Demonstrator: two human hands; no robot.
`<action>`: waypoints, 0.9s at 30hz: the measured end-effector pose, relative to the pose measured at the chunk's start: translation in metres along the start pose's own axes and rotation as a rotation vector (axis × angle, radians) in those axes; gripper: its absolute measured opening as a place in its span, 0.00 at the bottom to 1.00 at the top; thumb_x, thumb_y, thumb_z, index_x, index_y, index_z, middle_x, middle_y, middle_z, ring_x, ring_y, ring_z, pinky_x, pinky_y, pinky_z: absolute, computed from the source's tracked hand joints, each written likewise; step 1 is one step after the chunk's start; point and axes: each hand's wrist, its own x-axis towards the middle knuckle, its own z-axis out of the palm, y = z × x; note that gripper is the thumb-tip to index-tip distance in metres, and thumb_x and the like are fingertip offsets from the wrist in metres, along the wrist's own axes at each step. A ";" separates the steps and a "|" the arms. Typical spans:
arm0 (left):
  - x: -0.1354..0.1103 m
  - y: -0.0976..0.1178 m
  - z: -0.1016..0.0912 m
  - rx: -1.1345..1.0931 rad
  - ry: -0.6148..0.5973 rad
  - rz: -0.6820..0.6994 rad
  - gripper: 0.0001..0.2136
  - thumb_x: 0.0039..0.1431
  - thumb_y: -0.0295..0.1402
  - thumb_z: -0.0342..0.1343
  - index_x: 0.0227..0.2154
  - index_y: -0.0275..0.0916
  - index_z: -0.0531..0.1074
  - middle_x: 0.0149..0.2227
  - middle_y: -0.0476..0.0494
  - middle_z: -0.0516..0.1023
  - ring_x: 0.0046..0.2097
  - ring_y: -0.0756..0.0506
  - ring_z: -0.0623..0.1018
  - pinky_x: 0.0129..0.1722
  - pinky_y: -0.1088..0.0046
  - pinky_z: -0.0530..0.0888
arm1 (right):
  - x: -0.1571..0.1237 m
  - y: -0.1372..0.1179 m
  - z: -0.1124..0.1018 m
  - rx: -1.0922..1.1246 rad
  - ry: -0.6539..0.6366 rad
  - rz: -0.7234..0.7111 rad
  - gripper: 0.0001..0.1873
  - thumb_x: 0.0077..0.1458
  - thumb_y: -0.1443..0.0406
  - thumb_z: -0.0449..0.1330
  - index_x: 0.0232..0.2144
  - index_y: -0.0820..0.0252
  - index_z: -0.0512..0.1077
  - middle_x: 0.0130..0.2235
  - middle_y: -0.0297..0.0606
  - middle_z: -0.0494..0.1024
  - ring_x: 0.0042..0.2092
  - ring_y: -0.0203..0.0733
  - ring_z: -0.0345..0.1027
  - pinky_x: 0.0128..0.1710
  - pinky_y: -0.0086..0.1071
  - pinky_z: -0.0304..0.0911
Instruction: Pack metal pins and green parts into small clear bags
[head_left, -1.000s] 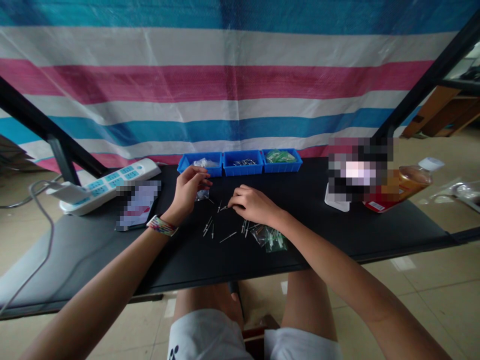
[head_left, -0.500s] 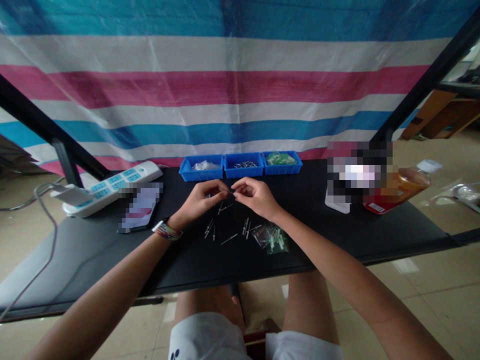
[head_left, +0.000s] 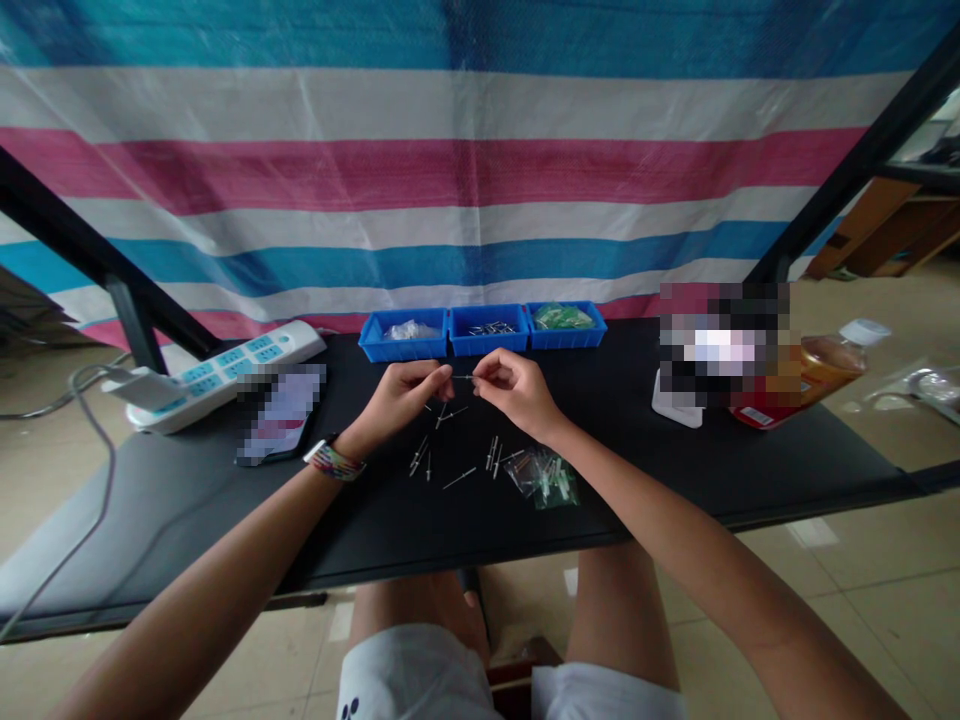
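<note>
We look down on a matt black bench [head_left: 675, 470] from the seated person's own viewpoint. Both bare forearms reach forward and meet over the middle of the bench.

The left hand [head_left: 401, 395] and the right hand [head_left: 517, 390] hold one thin silver metal pin [head_left: 463, 377] level between them, just above the surface. The right grip is a narrow pinch of thumb and forefinger on the pin's three o'clock end. The left grip is likewise closed tight at the nine o'clock end, but it is too small to tell if a small part sits there too. A woven multicoloured wristband [head_left: 334, 461] circles the left wrist.

We judge the pin to be very light, stiff, smooth and slippery. It is easy to drop or flick away, and likely to bend if levered. The ends are the sensible places to hold it, with fingertips only.

At six o'clock from the hands, loose silver pins [head_left: 421, 455] lie scattered on the bench. At four o'clock lies a small clear plastic bag [head_left: 544, 475] of pale green pieces. At twelve o'clock stand three blue plastic bins [head_left: 482, 345] in a row, touching side by side. At nine o'clock rests a long white power strip [head_left: 217, 372], and at three o'clock, well apart, an amber plastic bottle [head_left: 825, 365]. A pink, white and blue striped tarpaulin [head_left: 480, 170] hangs behind.
</note>
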 end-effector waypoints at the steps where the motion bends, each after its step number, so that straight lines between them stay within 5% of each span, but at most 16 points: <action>1: 0.000 0.000 0.000 -0.009 -0.006 -0.002 0.26 0.69 0.55 0.55 0.23 0.41 0.79 0.25 0.42 0.81 0.30 0.44 0.79 0.34 0.68 0.75 | 0.000 0.000 -0.001 0.000 0.000 0.002 0.08 0.58 0.61 0.67 0.36 0.57 0.74 0.35 0.35 0.79 0.38 0.41 0.77 0.40 0.35 0.72; 12: -0.002 0.002 -0.001 -0.178 -0.001 -0.039 0.20 0.59 0.53 0.68 0.31 0.39 0.77 0.30 0.44 0.80 0.33 0.44 0.78 0.34 0.71 0.73 | 0.000 0.004 -0.002 -0.043 0.001 0.025 0.24 0.63 0.44 0.64 0.34 0.58 0.74 0.32 0.36 0.80 0.30 0.38 0.76 0.32 0.31 0.69; 27: -0.001 -0.004 0.002 -0.012 0.012 0.010 0.24 0.70 0.53 0.57 0.25 0.40 0.79 0.27 0.42 0.81 0.30 0.44 0.79 0.32 0.70 0.74 | 0.004 0.003 -0.001 0.176 0.042 0.099 0.13 0.53 0.59 0.71 0.35 0.57 0.73 0.32 0.31 0.77 0.30 0.38 0.76 0.33 0.33 0.74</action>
